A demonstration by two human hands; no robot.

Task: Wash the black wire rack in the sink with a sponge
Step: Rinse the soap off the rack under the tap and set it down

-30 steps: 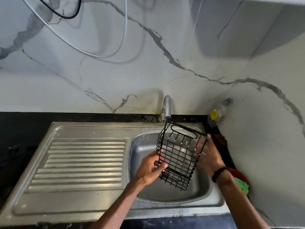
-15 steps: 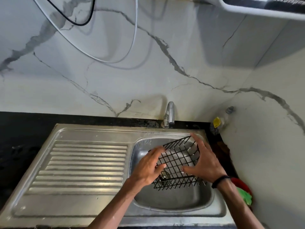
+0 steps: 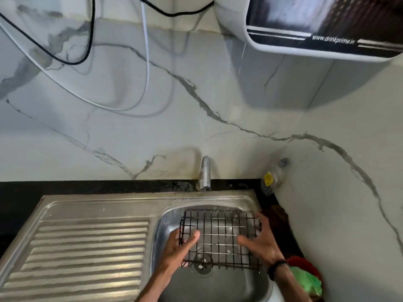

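Observation:
The black wire rack [image 3: 220, 234] lies nearly flat over the steel sink basin [image 3: 165, 223], its grid facing up, above the drain [image 3: 202, 263]. My left hand [image 3: 178, 247] grips its left edge, thumb on top of the wires. My right hand [image 3: 260, 240] holds the right edge, fingers spread along the side and a black band on the wrist. A green sponge [image 3: 305, 280] sits in a red dish at the lower right, partly hidden by my right forearm.
The tap [image 3: 205, 173] stands behind the basin; no water stream is visible. A ribbed steel drainboard [image 3: 87, 253] lies to the left. A clear bottle with a yellow label [image 3: 271, 178] stands in the corner. A water purifier [image 3: 322, 25] and cables hang above.
The rack went from upright under the tap to lying almost flat, low in the basin. Both hands moved down with it. The camera tilted up, revealing the purifier.

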